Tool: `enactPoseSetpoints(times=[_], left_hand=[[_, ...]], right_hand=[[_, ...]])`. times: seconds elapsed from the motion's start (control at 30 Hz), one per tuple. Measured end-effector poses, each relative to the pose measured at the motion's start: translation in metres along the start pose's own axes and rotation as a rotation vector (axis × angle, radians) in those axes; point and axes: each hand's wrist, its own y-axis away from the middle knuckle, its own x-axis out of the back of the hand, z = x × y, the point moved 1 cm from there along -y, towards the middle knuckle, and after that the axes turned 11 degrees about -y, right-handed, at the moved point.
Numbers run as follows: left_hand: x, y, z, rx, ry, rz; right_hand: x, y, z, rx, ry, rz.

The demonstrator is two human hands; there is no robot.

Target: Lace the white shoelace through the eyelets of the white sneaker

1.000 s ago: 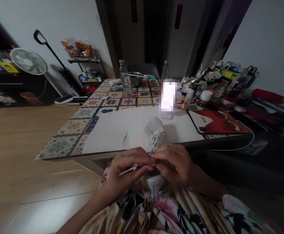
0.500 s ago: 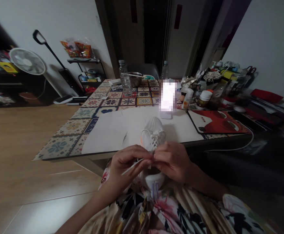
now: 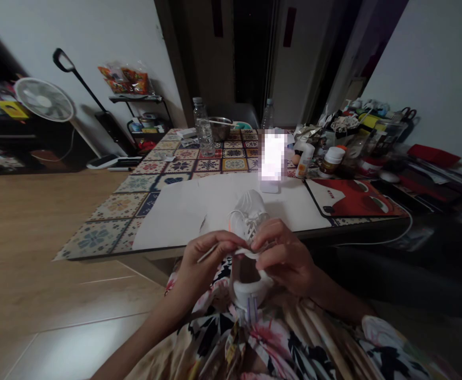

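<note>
A white lace-up sneaker (image 3: 248, 221) rests on my lap, its toe pointing away from me and its dark heel opening (image 3: 245, 277) facing up between my hands. My left hand (image 3: 210, 269) pinches a white shoelace (image 3: 215, 249), whose stiff tip sticks out to the left. My right hand (image 3: 284, 258) grips the top of the sneaker near the lacing, just right of the left hand. The fingers of both hands hide part of the eyelets. A floral patterned garment (image 3: 278, 343) covers my lap.
In front stands a table with a patterned tile cover (image 3: 179, 182), a white paper sheet (image 3: 183, 216) and a red mat (image 3: 353, 198). Bottles, a metal bowl (image 3: 219, 128) and a blurred bright object (image 3: 273, 155) stand beyond. Wooden floor (image 3: 44, 248) lies left.
Both hands have risen along the sneaker and drawn closer to the lacing. The shoelace tip has swung upward, and more of the heel opening shows below the hands.
</note>
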Motion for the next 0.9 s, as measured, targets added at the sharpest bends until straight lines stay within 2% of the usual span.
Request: enactPoseSetpoints(times=[0.1,0.17,0.23,0.3,0.37,0.43,0.53,0.6,0.67,0.77,0.9], left_hand=[[0.003,-0.013,-0.007,0.068,0.401,0.122],[0.010,-0.021,-0.012,0.108,0.636,0.159],[0.020,-0.026,-0.016,0.135,0.758,0.149],[0.030,-0.028,-0.019,0.131,0.756,0.133],[0.038,-0.029,-0.022,0.118,0.663,0.122],[0.043,-0.028,-0.024,0.120,0.540,0.083],[0.045,-0.023,-0.026,0.145,0.355,-0.065],[0.045,-0.019,-0.025,0.170,0.184,-0.182],[0.043,-0.015,-0.023,0.174,-0.022,-0.261],[0.039,-0.012,-0.015,0.136,-0.371,-0.300],[0.032,-0.012,-0.005,0.080,-0.734,-0.361]], right_hand=[[0.009,-0.003,0.007,-0.089,-0.432,0.144],[0.018,-0.003,0.015,-0.154,-0.695,0.205],[0.030,-0.001,0.023,-0.193,-0.862,0.197],[0.042,0.004,0.028,-0.215,-0.900,0.151],[0.051,0.009,0.031,-0.219,-0.869,0.111],[0.056,0.013,0.030,-0.284,-0.792,0.029],[0.058,0.012,0.028,-0.439,-0.686,-0.154],[0.057,0.007,0.027,-0.485,-0.617,-0.265],[0.056,0.000,0.027,-0.469,-0.459,-0.299],[0.050,-0.006,0.023,-0.454,-0.104,-0.290],[0.044,-0.004,0.016,-0.591,0.185,-0.339]])
